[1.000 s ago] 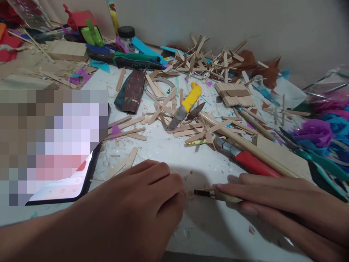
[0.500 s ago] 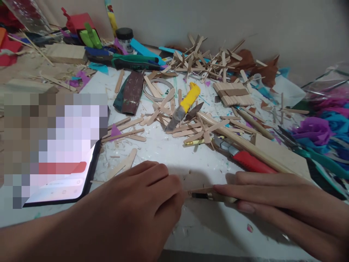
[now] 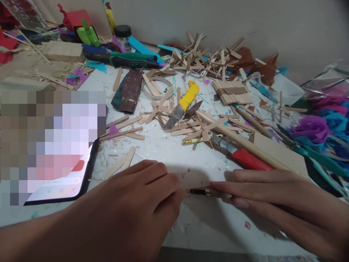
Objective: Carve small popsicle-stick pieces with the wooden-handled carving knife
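My left hand point(image 3: 144, 198) is closed, its fingers curled around one end of a thin wooden craft stick point(image 3: 185, 190), most of which is hidden. My right hand point(image 3: 269, 198) pinches a slim tool point(image 3: 200, 191) with a dark tip and a metal band; its exact kind is unclear. The tool's tip lies along the stick, just right of my left knuckles. Both hands are low over the white board point(image 3: 207, 231). Beyond my right fingers lies a red-handled cutter point(image 3: 251, 159), partly under a long wooden rod point(image 3: 240, 142).
A phone point(image 3: 65, 185) lies at left, its screen partly pixelated. Farther back are a yellow-handled cutter point(image 3: 188, 98), a stick bundle point(image 3: 233, 92), a pile of craft sticks point(image 3: 201, 58) and green-handled pliers point(image 3: 133, 60). Scissors point(image 3: 313, 153) and paper flowers point(image 3: 311, 129) sit at right.
The whole view has shifted slightly, with everything a little farther left and up. Both hands keep nearly the same pose, and the tool's tip stays by the stick.
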{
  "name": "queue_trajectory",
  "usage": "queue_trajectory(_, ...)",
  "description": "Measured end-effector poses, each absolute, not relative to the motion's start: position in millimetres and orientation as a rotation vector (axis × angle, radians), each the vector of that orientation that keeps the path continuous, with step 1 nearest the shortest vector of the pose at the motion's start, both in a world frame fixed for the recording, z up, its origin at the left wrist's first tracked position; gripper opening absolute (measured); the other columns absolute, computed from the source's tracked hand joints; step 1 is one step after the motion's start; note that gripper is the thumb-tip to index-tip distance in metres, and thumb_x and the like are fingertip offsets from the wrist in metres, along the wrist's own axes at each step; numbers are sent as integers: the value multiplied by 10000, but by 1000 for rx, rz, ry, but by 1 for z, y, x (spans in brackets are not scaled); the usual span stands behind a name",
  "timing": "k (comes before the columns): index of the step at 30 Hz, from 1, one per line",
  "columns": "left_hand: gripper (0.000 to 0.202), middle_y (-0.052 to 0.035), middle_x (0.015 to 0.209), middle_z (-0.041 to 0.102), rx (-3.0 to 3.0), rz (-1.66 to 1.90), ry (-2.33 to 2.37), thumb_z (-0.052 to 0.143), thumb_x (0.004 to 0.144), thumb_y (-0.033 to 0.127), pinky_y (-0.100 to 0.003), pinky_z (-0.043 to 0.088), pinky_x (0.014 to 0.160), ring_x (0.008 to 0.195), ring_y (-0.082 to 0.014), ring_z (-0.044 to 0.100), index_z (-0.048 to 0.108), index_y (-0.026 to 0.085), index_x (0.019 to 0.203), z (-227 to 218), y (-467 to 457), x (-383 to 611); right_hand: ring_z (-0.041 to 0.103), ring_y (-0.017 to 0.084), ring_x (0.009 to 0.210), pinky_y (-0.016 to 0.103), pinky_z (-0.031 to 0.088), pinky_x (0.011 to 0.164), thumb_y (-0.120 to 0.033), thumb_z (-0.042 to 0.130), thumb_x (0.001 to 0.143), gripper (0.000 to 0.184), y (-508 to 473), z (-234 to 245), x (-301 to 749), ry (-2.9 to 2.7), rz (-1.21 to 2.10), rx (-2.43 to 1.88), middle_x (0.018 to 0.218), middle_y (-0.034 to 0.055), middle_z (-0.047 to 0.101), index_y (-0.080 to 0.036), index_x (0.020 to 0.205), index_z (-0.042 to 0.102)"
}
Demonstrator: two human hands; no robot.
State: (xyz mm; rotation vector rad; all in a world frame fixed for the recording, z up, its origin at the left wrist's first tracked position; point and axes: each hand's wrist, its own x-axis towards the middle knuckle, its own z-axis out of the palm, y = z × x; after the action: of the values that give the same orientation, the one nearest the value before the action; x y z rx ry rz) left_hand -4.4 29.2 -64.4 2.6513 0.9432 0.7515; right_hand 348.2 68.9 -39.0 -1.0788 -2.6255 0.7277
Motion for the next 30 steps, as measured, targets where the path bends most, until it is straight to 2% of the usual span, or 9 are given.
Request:
queue_trajectory(9, 464, -33, 1039, 788, 2659, 780, 916, 407, 1178, 20, -365, 540, 845, 869, -221, 660, 739, 200, 909, -60, 30, -3, 873, 298, 1251, 399, 715, 1104, -459, 700, 1136, 474, 66, -44, 354, -2675, 711, -1133, 1389, -67, 892, -575, 1595, 717)
queue_trajectory(16, 442, -45, 1058, 801, 2670, 763, 919, 421, 1135, -15, -371, 548, 819, 865, -229, 661, 746, 193, 919, -62, 31, -3, 889, 349, 1200, 469, 756, 1030, -471, 740, 1101, 475, 69, -41, 346, -2589, 773, -1108, 1331, -44, 911, -588, 1562, 744)
queue_trajectory(24, 450, -53, 1045, 802, 2677, 785, 917, 416, 1126, -28, -371, 564, 834, 874, -229, 673, 777, 179, 956, -61, 28, -4, 894, 326, 1188, 424, 757, 998, -430, 723, 1116, 450, 71, -36, 339, -2624, 855, -1086, 1330, -5, 915, -518, 1555, 771)
queue_trajectory(30, 518, -55, 1014, 806, 2717, 776, 927, 358, 1171, -2, -368, 565, 835, 866, -228, 677, 794, 172, 952, -59, 31, -4, 913, 310, 1108, 394, 762, 957, -429, 760, 1091, 397, 73, -32, 328, -2585, 847, -1074, 1245, 3, 936, -495, 1475, 835)
